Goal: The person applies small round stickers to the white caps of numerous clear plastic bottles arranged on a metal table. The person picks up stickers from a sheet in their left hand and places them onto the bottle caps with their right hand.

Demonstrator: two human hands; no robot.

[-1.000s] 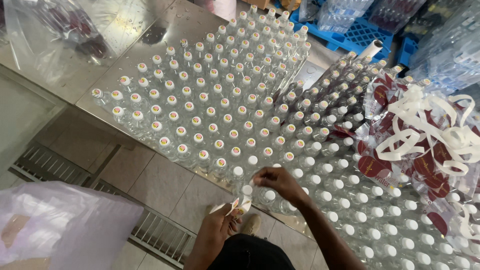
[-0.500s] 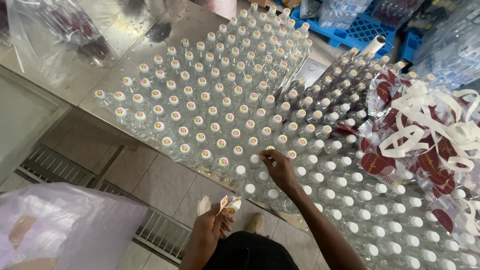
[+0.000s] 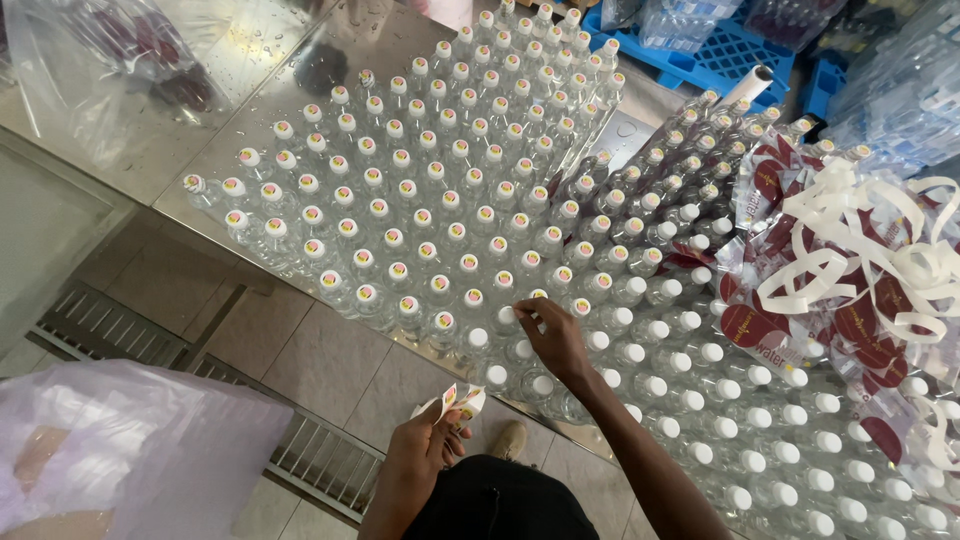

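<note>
Down at the near edge of the packed bottles [image 3: 430, 215], the right hand [image 3: 556, 338] has been kept on the same cap [image 3: 537, 296] as half a second back, fingertips pinched there, while the sticker strip [image 3: 456, 402] stays gripped in the left hand [image 3: 425, 450], pretty much unmoved. Everything's parked on a wet steel table [image 3: 250, 60]; loose labels [image 3: 850, 270] are heaped right, blue crates [image 3: 720, 55] are stacked far right, grated tile floor [image 3: 300, 360] below.

Bare forearms, dark trousers, tan shoe [image 3: 509, 441]

**Bright, even light with glare on metal**

Soft daylight fills the scene. The steel table [image 3: 250, 60] throws pale glare at top left, shadows stay faint, focus holds sharp mid-frame, and the edges bow slightly from the wide lens.
</note>
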